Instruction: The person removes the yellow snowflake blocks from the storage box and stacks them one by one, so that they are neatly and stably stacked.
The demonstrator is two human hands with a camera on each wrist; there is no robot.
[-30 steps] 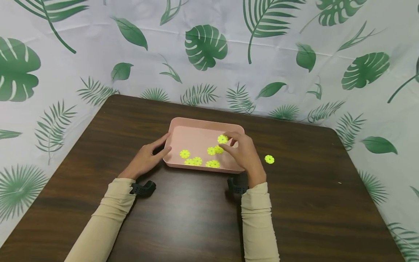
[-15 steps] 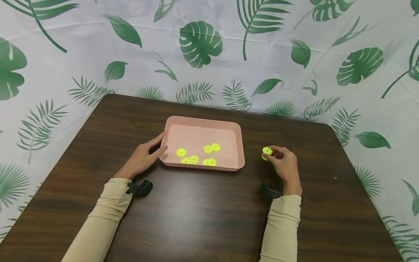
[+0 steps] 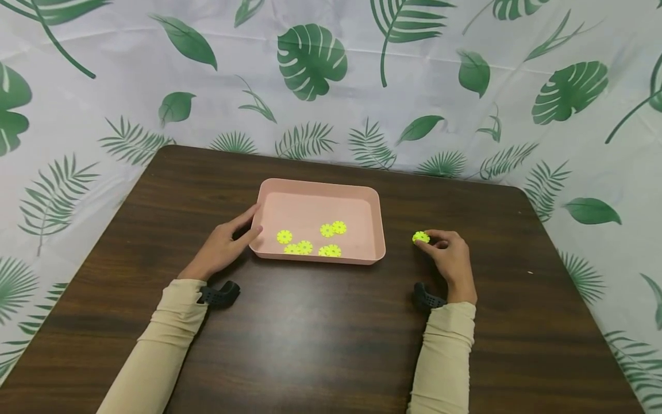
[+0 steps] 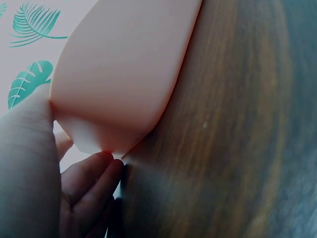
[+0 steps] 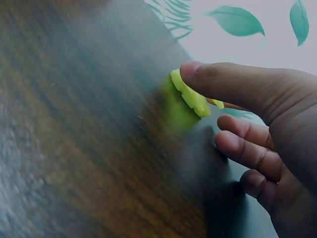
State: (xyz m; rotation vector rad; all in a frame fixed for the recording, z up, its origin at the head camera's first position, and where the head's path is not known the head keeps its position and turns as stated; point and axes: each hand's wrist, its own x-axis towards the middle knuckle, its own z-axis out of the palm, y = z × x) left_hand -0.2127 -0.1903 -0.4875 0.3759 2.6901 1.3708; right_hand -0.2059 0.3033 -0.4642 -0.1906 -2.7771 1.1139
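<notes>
Pinching a notched yellow disc, the right hand — left hand steadies the smooth pink tray, fingers straight.

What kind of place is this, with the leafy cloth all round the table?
Probably a staged tabletop set-up for filming hand work, not a home. A leaf-print backdrop screens off a dark wooden table that holds only a pink tray of yellow flower-shaped discs, and a black device sits at the wrist.
</notes>
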